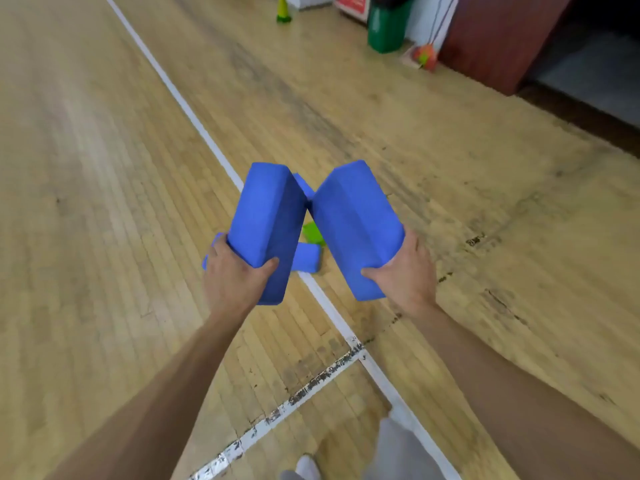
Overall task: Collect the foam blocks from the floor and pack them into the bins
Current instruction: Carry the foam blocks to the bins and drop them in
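My left hand [232, 271] grips the near end of a blue foam block [266, 216], thumb curled round its lower edge. My right hand [405, 271] grips a second blue foam block [353, 220] the same way. Both blocks are held above the floor and lean toward each other, their far ends close together. Below them on the wooden floor lie another blue block [306, 258] and a green block [313, 233], mostly hidden. A further bit of blue [303, 183] shows between the held blocks. No bin for the blocks is clearly in view.
A white court line [180, 98] runs diagonally across the wooden floor, crossed by a worn line [294, 396] near my feet. At the far wall stand a green container [386, 24], a green-yellow cone [284, 10], an orange object [425, 56] and a brown cabinet [498, 39].
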`<act>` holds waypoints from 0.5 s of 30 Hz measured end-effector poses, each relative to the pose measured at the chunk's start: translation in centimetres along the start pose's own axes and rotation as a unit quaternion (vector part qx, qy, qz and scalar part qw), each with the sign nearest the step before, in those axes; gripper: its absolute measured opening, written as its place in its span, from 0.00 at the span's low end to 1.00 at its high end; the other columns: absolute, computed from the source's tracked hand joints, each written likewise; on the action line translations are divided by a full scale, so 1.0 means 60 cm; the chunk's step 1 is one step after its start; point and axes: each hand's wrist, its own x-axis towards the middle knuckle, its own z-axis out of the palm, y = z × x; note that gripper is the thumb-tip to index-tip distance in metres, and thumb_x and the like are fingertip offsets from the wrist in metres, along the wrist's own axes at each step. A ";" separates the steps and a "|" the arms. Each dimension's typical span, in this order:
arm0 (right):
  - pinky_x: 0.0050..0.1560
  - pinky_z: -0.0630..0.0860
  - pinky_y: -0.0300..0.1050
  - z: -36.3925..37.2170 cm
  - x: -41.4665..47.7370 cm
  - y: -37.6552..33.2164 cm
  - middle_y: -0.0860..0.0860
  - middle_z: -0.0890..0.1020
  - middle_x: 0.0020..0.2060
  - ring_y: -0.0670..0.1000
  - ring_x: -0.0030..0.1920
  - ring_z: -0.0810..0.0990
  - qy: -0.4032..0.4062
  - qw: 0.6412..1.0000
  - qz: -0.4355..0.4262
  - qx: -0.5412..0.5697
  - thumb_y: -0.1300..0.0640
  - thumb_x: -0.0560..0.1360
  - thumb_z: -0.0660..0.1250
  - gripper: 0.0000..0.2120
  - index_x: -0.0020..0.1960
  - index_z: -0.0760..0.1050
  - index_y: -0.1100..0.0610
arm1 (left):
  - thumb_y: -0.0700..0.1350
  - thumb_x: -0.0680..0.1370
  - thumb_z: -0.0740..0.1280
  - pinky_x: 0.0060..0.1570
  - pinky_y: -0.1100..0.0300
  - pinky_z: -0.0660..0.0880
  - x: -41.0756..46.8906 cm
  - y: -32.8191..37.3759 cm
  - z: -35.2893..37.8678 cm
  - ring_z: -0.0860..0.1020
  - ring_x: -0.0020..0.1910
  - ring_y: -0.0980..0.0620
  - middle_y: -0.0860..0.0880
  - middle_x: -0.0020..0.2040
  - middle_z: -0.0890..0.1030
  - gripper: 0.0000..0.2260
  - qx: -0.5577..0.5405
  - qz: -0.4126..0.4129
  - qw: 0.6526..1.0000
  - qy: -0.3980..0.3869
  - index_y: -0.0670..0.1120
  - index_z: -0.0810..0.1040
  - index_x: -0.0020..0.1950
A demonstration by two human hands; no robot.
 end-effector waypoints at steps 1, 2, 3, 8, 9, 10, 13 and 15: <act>0.59 0.71 0.52 -0.033 -0.012 0.024 0.53 0.72 0.63 0.57 0.63 0.71 0.024 1.000 0.017 0.008 0.47 0.60 0.78 0.46 0.71 0.59 0.54 | 0.58 0.64 0.75 0.53 0.45 0.75 -0.016 0.030 0.007 0.75 0.58 0.44 0.48 0.61 0.74 0.37 -0.012 0.020 1.000 -0.020 0.44 0.67 0.67; 0.60 0.71 0.52 -0.066 -0.023 0.051 0.52 0.72 0.63 0.57 0.63 0.71 0.047 0.998 0.035 0.016 0.47 0.60 0.78 0.46 0.72 0.59 0.54 | 0.57 0.64 0.75 0.53 0.44 0.75 -0.033 0.061 0.018 0.75 0.59 0.44 0.48 0.61 0.74 0.38 -0.019 0.042 0.998 -0.040 0.44 0.67 0.67; 0.61 0.70 0.52 -0.098 -0.035 0.081 0.52 0.71 0.64 0.57 0.64 0.71 0.070 0.996 0.057 0.023 0.47 0.60 0.78 0.47 0.72 0.59 0.54 | 0.57 0.64 0.76 0.53 0.44 0.75 -0.050 0.094 0.032 0.74 0.59 0.44 0.47 0.61 0.74 0.38 -0.018 0.066 0.996 -0.058 0.44 0.67 0.68; 0.62 0.69 0.53 -0.265 -0.090 0.267 0.55 0.72 0.64 0.59 0.64 0.72 0.210 0.959 0.183 0.049 0.46 0.59 0.80 0.49 0.73 0.61 0.57 | 0.58 0.63 0.76 0.54 0.45 0.74 -0.164 0.297 0.148 0.75 0.59 0.42 0.46 0.60 0.75 0.38 -0.001 0.204 0.969 -0.138 0.44 0.67 0.68; 0.62 0.69 0.53 -0.301 -0.104 0.311 0.55 0.72 0.64 0.59 0.64 0.72 0.236 0.949 0.202 0.051 0.46 0.59 0.80 0.49 0.73 0.61 0.58 | 0.57 0.63 0.76 0.54 0.45 0.74 -0.196 0.343 0.179 0.75 0.59 0.41 0.46 0.60 0.75 0.38 -0.009 0.230 0.960 -0.159 0.45 0.67 0.68; 0.61 0.70 0.53 -0.339 -0.120 0.357 0.55 0.72 0.64 0.58 0.64 0.72 0.260 0.939 0.221 0.049 0.46 0.59 0.80 0.49 0.72 0.61 0.58 | 0.57 0.63 0.76 0.54 0.45 0.74 -0.235 0.389 0.211 0.75 0.60 0.41 0.46 0.61 0.75 0.38 -0.017 0.253 0.950 -0.184 0.45 0.67 0.68; 0.61 0.69 0.53 -0.453 -0.175 0.505 0.54 0.73 0.62 0.58 0.61 0.74 0.315 0.909 0.271 0.023 0.45 0.60 0.79 0.46 0.70 0.63 0.59 | 0.56 0.63 0.77 0.56 0.46 0.73 -0.366 0.514 0.313 0.74 0.61 0.42 0.46 0.62 0.74 0.39 -0.047 0.318 0.914 -0.248 0.45 0.65 0.68; 0.63 0.67 0.53 -0.526 -0.212 0.609 0.54 0.73 0.61 0.57 0.61 0.75 0.336 0.890 0.308 0.001 0.43 0.59 0.79 0.46 0.69 0.63 0.59 | 0.56 0.63 0.77 0.56 0.48 0.73 -0.458 0.585 0.384 0.74 0.60 0.42 0.45 0.62 0.74 0.39 -0.051 0.345 0.894 -0.282 0.44 0.66 0.68</act>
